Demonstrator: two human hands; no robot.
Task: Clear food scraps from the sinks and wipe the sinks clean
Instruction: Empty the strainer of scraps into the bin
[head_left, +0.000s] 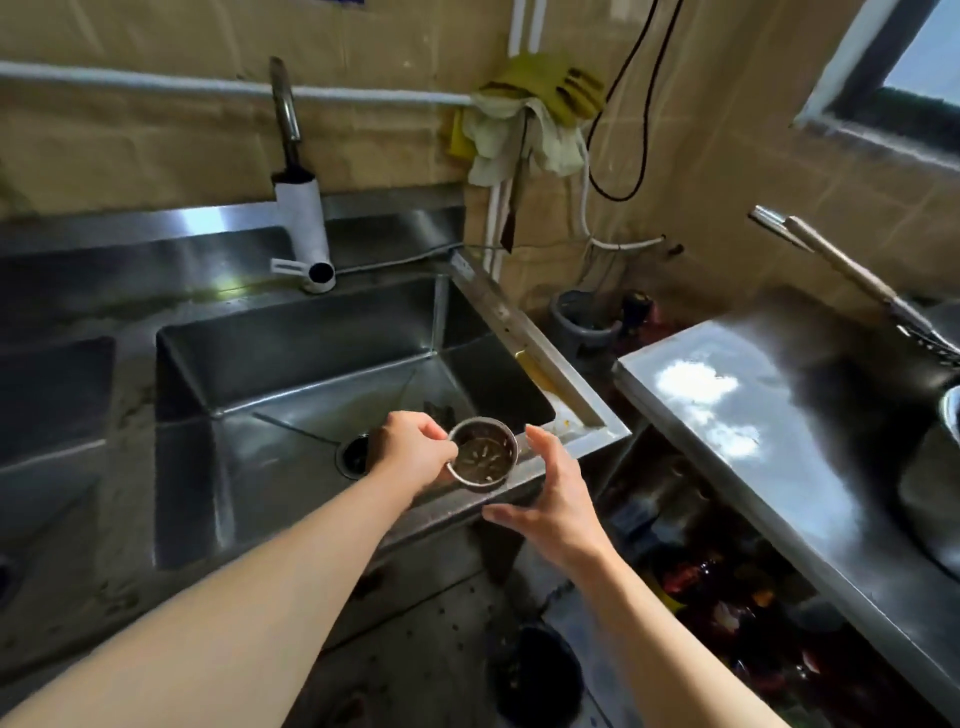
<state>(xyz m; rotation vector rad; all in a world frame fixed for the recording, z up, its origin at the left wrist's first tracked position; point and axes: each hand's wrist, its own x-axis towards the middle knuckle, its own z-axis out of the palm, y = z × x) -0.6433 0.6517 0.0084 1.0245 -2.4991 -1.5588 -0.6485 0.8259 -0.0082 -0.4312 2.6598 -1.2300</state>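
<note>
My left hand (410, 449) grips a round metal sink strainer (483, 454) by its left rim, over the front right corner of the steel sink (291, 332). Dark wet food scraps and pale bits fill the strainer. Just right of it, my right hand (550, 493) hovers with fingers spread, holding nothing. The open drain hole (354, 456) shows on the sink floor, partly behind my left hand. A second basin (52, 395) lies at the left.
A white faucet (304, 228) stands behind the sink. Cloths and yellow gloves (535, 119) hang on the wall pipe. A steel counter (779, 447) is at the right. A dark bucket (540, 675) sits on the floor below, and a grey bin (582, 322) stands in the corner.
</note>
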